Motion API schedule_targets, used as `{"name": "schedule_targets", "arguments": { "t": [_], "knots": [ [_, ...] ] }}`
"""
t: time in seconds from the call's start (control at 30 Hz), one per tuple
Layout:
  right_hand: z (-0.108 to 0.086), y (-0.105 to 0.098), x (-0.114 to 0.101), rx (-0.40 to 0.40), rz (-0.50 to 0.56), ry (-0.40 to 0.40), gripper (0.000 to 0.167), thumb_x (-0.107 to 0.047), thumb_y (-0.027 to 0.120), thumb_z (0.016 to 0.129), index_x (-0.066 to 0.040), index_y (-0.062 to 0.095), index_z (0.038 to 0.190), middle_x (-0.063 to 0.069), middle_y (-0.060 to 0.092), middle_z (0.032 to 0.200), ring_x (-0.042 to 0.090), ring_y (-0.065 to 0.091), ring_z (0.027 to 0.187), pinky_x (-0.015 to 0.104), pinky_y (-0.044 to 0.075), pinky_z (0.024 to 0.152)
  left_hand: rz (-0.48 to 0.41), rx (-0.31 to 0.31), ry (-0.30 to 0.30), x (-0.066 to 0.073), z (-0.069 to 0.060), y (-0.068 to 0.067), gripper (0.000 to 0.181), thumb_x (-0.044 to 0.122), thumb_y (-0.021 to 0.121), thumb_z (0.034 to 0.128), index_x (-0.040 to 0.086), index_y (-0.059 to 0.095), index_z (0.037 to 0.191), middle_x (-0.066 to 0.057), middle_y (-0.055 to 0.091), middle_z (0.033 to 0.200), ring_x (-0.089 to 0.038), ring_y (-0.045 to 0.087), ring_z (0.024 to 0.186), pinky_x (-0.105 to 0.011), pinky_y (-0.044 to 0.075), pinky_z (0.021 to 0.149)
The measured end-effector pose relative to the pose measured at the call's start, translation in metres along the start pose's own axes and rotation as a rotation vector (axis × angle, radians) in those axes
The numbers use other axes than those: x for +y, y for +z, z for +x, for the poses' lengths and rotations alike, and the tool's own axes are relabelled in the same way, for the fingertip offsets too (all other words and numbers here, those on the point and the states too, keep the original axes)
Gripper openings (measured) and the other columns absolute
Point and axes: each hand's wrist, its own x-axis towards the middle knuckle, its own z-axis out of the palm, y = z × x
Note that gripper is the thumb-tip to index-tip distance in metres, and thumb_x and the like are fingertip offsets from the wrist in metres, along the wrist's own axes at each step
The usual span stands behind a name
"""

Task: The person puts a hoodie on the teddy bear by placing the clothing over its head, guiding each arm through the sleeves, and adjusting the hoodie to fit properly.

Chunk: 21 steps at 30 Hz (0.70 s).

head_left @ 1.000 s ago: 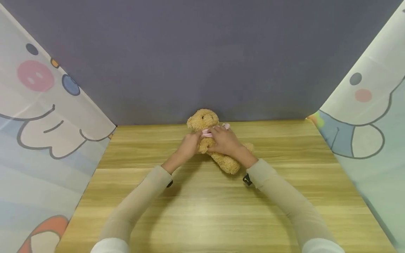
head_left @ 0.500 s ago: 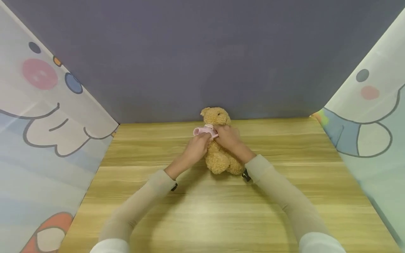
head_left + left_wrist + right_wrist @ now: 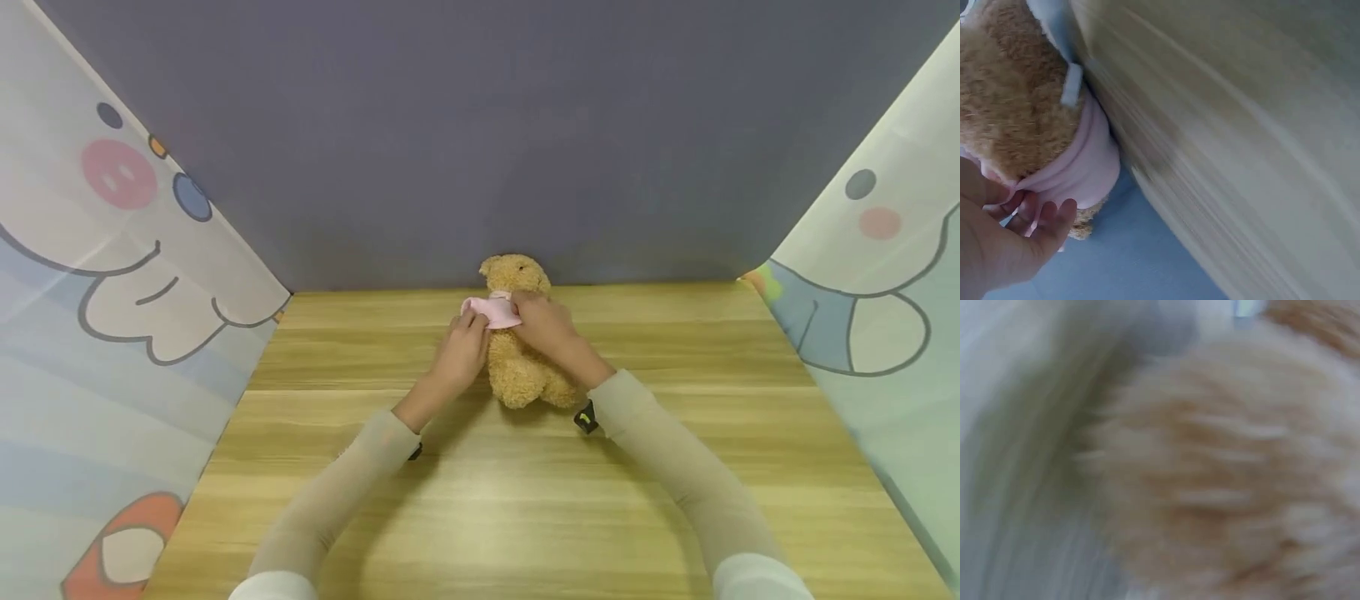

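A tan plush teddy bear [image 3: 517,375] sits upright by the grey wall, its head turned to the right. Round its upper body is a small pink toy shirt [image 3: 491,312], with a sleeve sticking out at the left. My left hand [image 3: 459,354] pinches the shirt at its lower left edge; the left wrist view shows thumb and fingers on the hem [image 3: 1079,169], with the bear's fur above. At the right side of the chest, my right hand [image 3: 551,329] grips the shirt with curled fingers, partly hidden. Blurred fur [image 3: 1222,475] fills most of the right wrist view.
A wood-grain tabletop [image 3: 480,500] lies beneath the arms. The dark grey wall [image 3: 480,150] rises behind the bear. Printed cartoon curtains stand on the left [image 3: 90,333] and the right [image 3: 885,333].
The bear has turned from a rightward slant to upright, and its head has moved right. The pink sleeve has come into view at the left. My left hand has shifted to the shirt's left edge.
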Motion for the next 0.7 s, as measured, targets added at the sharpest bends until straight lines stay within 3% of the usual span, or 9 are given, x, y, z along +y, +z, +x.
{"name": "schedule_targets", "arguments": {
  "t": [0.13,0.23,0.3,0.4,0.6,0.7],
  "knots": [
    [-0.004,0.003,0.006,0.056,0.088,-0.217,0.021,-0.016,0.073,0.094,-0.004,0.063,0.108,0.010,0.066,0.099,0.028,0.065,0.088,0.042,0.056,0.081,-0.054,0.039,0.032,0.002,-0.006,0.007,0.009,0.006,0.057,0.1031,-0.002,0.061,0.104,-0.017,0.060,0.102,-0.040,0.064,0.094,-0.044,0.057,0.084],
    [-0.007,0.004,0.010,0.071,0.132,-0.295,0.018,-0.011,0.070,0.095,-0.003,0.063,0.110,0.010,0.066,0.099,0.027,0.064,0.089,0.041,0.055,0.084,-0.095,0.068,0.025,0.003,-0.008,0.012,0.008,0.005,0.058,0.1023,-0.003,0.060,0.101,-0.018,0.060,0.101,-0.043,0.064,0.105,-0.045,0.056,0.093],
    [-0.008,0.004,0.011,0.077,0.127,-0.300,0.015,-0.011,0.070,0.096,-0.004,0.063,0.107,0.008,0.066,0.095,0.025,0.063,0.085,0.039,0.055,0.080,-0.118,0.080,0.025,0.005,-0.009,0.013,0.007,0.004,0.058,0.1019,-0.003,0.060,0.100,-0.017,0.060,0.101,-0.040,0.064,0.106,-0.043,0.055,0.094],
    [-0.007,0.005,0.010,0.076,0.076,-0.271,0.015,-0.017,0.071,0.096,-0.007,0.062,0.102,0.005,0.065,0.089,0.022,0.060,0.078,0.037,0.053,0.072,-0.137,0.104,0.044,0.009,-0.009,0.013,0.005,0.002,0.060,0.0999,-0.003,0.062,0.100,-0.015,0.059,0.098,-0.031,0.064,0.093,-0.038,0.056,0.086],
    [0.003,0.004,0.003,0.017,-0.051,-0.174,0.017,-0.022,0.072,0.091,-0.016,0.058,0.084,0.000,0.058,0.072,0.020,0.054,0.062,0.035,0.045,0.052,-0.093,0.143,0.170,0.024,-0.011,0.009,0.006,-0.002,0.066,0.0931,-0.001,0.061,0.090,-0.011,0.056,0.087,-0.026,0.056,0.079,-0.035,0.052,0.073],
    [0.008,0.006,0.002,0.007,-0.117,-0.147,0.020,-0.020,0.068,0.090,-0.018,0.054,0.077,-0.001,0.053,0.065,0.020,0.051,0.056,0.036,0.042,0.047,-0.063,0.145,0.196,0.030,-0.010,0.010,0.008,-0.002,0.066,0.0940,0.000,0.061,0.089,-0.010,0.056,0.086,-0.026,0.055,0.078,-0.034,0.050,0.071]
  ]
}}
